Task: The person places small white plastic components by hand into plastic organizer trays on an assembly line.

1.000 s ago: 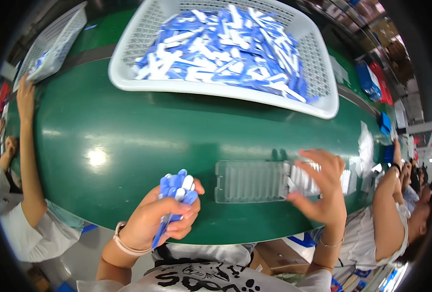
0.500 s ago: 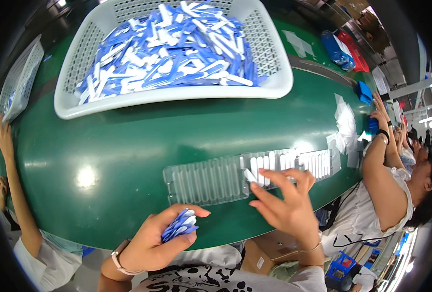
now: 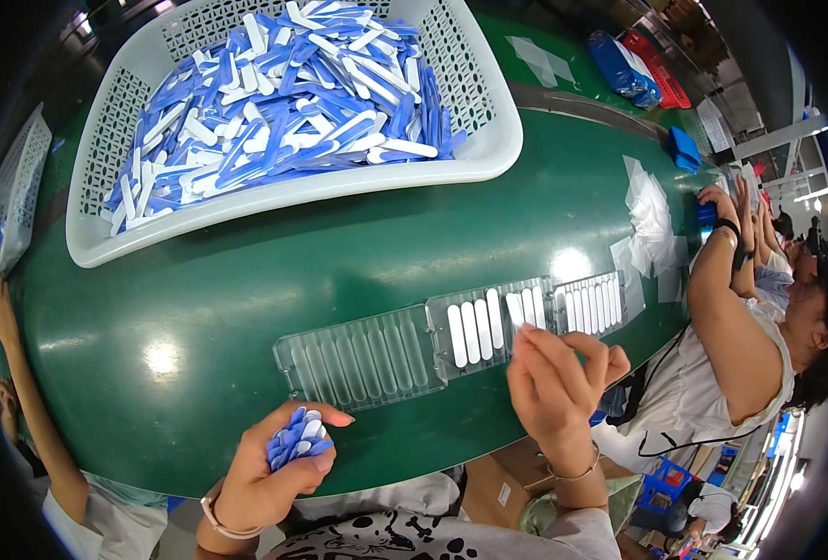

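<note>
My left hand [image 3: 263,471] is closed around a bundle of small flat round-ended nail files [image 3: 299,439], blue and white, their ends fanned out above the fingers. With thumb and fingertips, my right hand [image 3: 563,387] pinches one white nail file [image 3: 515,310], tilted over the slots of the middle clear plastic tray [image 3: 440,329]. White files lie side by side in this tray, on both sides of the pinched one. To its left, a clear tray [image 3: 288,353] shows bare ridged slots. The right-hand tray [image 3: 577,329] holds a row of white files.
A white perforated basket [image 3: 292,201] heaped with blue and white files stands at the back of the green table [image 3: 199,289]. Crumpled clear bags [image 3: 652,219] lie at the right. Co-workers' arms [image 3: 717,289] reach in from both sides. Blue and red packages [image 3: 624,70] sit far right.
My right hand has moved along the middle tray from its left end toward its right part, with a white file at its fingertips. The view has shifted; my left hand still holds the bundle.
</note>
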{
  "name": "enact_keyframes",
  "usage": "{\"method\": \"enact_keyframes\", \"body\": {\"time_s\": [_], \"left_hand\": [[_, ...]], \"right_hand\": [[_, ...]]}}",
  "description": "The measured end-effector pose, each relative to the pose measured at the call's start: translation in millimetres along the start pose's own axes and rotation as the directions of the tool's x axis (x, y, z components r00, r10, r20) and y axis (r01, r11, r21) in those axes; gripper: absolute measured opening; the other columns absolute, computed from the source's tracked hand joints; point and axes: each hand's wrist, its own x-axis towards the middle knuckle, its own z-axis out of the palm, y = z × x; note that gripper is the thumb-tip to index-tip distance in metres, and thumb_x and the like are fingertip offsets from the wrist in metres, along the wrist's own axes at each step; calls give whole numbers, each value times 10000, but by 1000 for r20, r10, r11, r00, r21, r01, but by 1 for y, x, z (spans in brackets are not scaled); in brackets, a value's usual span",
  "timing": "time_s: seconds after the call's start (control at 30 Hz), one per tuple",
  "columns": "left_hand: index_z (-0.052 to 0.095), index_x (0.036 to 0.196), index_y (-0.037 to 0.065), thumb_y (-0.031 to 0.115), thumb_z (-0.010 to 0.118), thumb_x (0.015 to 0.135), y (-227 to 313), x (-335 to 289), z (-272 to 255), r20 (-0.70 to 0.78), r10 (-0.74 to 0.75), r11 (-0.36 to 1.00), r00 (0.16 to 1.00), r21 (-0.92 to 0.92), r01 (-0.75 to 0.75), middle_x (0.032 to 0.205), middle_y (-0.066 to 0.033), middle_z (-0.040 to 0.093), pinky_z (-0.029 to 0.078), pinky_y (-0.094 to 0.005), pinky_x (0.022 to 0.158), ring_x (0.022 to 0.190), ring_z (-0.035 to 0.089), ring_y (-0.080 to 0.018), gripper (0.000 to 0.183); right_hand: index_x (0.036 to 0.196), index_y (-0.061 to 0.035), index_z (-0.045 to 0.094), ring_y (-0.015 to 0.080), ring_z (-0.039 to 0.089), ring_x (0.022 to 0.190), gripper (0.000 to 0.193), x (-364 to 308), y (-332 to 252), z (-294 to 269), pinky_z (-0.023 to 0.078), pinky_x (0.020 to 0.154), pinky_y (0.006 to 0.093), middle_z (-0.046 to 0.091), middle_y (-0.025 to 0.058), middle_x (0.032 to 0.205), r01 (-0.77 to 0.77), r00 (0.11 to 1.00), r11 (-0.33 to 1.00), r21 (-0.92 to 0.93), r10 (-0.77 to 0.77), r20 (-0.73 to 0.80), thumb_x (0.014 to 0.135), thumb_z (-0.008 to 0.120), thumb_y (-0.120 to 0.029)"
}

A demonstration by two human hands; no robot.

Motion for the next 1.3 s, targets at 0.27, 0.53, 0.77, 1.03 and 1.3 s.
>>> {"method": "enact_keyframes", "body": {"time_s": [0.27,0.53,0.77,1.03,1.3], "left_hand": [[512,1157,-66,-96,481,783,-1,0,0,-29,-13,1000,1000,-14,12,699,4,489,300,-200,478,550,361,-37,376],[517,1149,-62,-90,484,792,-3,-1,-1,9,-8,999,1000,45,7,685,9,478,298,-201,479,543,358,-34,360],[520,1149,-51,-49,510,837,-2,-2,-4,17,-10,1000,1000,18,9,691,24,482,305,-197,493,552,375,-30,312],[476,1178,-21,-4,499,872,3,-4,-14,113,-78,990,991,-109,90,698,4,462,303,-215,475,533,377,-48,307],[455,1115,31,286,464,963,3,2,-17,20,-12,859,1000,-512,21,713,-42,456,257,-220,378,436,317,-57,296]], "right_hand": [[971,-115,688,155,523,888,289,-5,3,-9,212,819,388,649,-73,1048,-13,972,998,59,-1,234,685,714,-137],[1216,-145,584,175,447,1054,409,-12,9,-4,155,937,457,673,-96,1028,122,964,992,18,-123,237,959,416,-415],[1212,-131,580,189,440,1087,433,-8,5,-17,166,937,453,659,-44,1099,177,928,984,29,-177,327,918,487,-435],[1269,-77,519,244,422,1122,675,68,-37,12,239,880,477,518,49,1276,107,822,835,540,-380,425,691,718,-362],[1124,-91,613,270,444,1063,564,65,-52,8,265,893,444,554,32,1201,45,835,836,548,-332,439,632,772,-315]]}}
